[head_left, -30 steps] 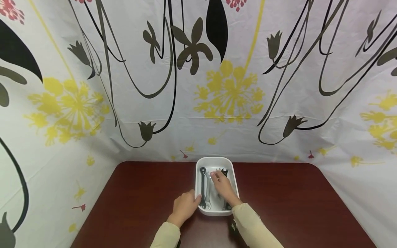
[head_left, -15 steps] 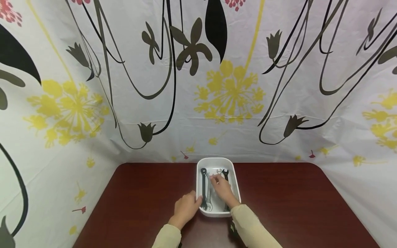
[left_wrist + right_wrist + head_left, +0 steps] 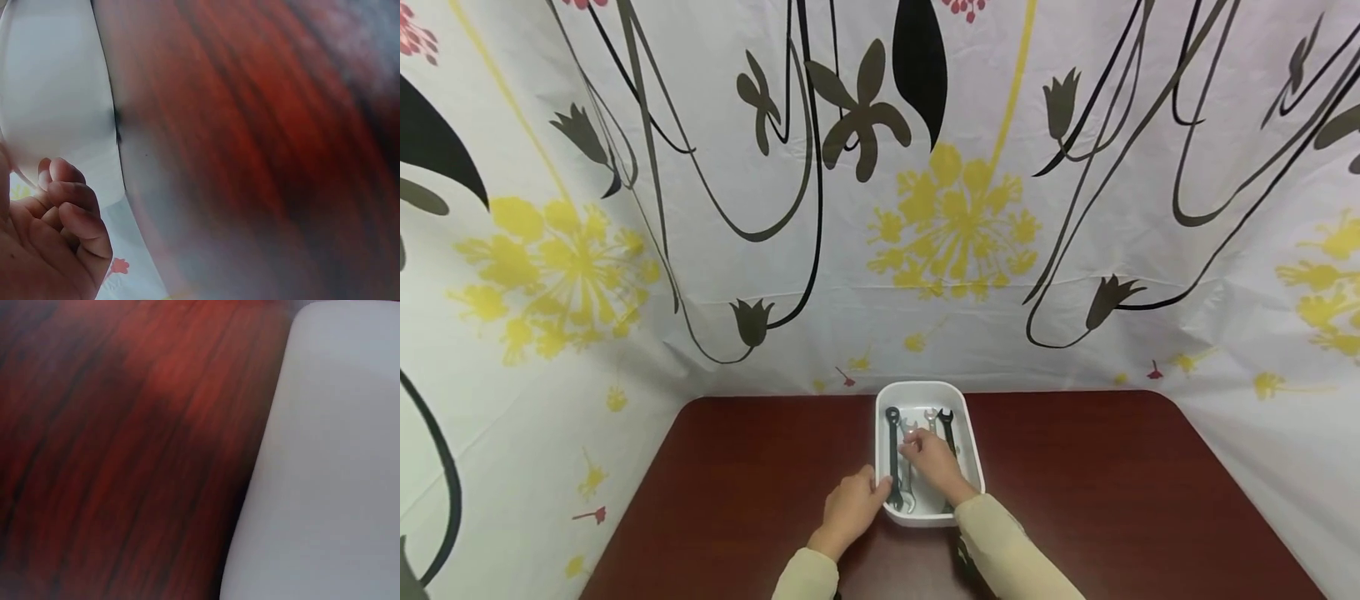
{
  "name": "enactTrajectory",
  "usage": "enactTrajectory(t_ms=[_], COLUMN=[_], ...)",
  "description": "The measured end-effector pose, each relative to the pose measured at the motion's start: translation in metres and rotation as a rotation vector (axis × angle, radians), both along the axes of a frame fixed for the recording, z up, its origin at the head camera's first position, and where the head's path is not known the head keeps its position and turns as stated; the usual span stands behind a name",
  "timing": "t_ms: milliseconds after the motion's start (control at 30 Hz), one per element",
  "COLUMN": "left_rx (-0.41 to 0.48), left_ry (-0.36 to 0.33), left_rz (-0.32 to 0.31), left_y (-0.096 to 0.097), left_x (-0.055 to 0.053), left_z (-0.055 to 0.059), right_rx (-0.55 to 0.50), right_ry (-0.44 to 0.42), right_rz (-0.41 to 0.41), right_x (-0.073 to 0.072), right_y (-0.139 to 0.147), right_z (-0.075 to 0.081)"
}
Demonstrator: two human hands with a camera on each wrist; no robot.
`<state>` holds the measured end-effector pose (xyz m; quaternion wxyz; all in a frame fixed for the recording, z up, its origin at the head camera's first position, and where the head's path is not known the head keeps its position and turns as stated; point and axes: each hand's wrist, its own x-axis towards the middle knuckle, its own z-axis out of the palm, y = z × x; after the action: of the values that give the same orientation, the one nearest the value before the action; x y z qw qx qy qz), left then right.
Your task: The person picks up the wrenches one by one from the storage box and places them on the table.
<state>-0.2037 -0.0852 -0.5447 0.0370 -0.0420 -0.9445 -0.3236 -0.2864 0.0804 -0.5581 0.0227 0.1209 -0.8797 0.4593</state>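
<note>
A white tray [image 3: 925,521] holds several wrenches lying lengthwise. My left hand [image 3: 848,504] grips its left wall near the front corner, thumb over the rim; in the left wrist view curled fingers [image 3: 75,194] show beside the tray wall. Over the middle of the tray, my right hand [image 3: 931,458] pinches a silver wrench [image 3: 907,479] near its far end with curled fingers. To its left lies a dark ratchet wrench [image 3: 893,454]. On the right, a small silver wrench [image 3: 931,418] and a black wrench [image 3: 947,419] are partly hidden by the right hand.
The tray stands at the far edge of a dark red wooden table [image 3: 760,483]. Behind and to the sides hangs a white cloth [image 3: 850,333] with flower patterns. The right wrist view shows the table beside the tray's outer wall [image 3: 325,475].
My right hand has slid a little toward me along the silver wrench, uncovering its far end and more of the wrenches on the right. The left hand keeps its grip on the tray.
</note>
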Motion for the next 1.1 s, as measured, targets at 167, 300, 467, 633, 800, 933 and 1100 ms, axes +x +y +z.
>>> enactTrajectory(t_ms=[167, 300, 467, 633, 800, 933, 1100], left_rx=[0.016, 0.019, 0.022, 0.024, 0.031, 0.046, 0.070], left_ry=[0.005, -0.002, 0.003, 0.015, 0.006, -0.004, -0.043], left_rz=[0.010, 0.017, 0.019, 0.025, 0.029, 0.028, 0.010], left_y=[-0.002, -0.003, -0.002, -0.002, 0.000, 0.000, -0.002], left_x=[-0.002, -0.002, -0.003, -0.004, -0.004, -0.006, -0.007], left_z=[-0.001, -0.003, -0.001, 0.001, 0.001, 0.002, 0.003], right_rx=[0.041, 0.066, 0.099, 0.150, 0.214, 0.239, 0.260], right_ry=[0.007, -0.015, -0.025, -0.036, -0.035, -0.042, -0.061], right_rz=[0.057, 0.073, 0.076, 0.078, 0.047, 0.017, 0.008], right_x=[0.000, 0.000, 0.001, 0.002, 0.001, 0.000, 0.003], right_y=[-0.003, -0.004, -0.005, -0.007, -0.009, -0.011, -0.013], right_z=[0.002, 0.001, 0.001, 0.002, -0.001, 0.002, 0.005])
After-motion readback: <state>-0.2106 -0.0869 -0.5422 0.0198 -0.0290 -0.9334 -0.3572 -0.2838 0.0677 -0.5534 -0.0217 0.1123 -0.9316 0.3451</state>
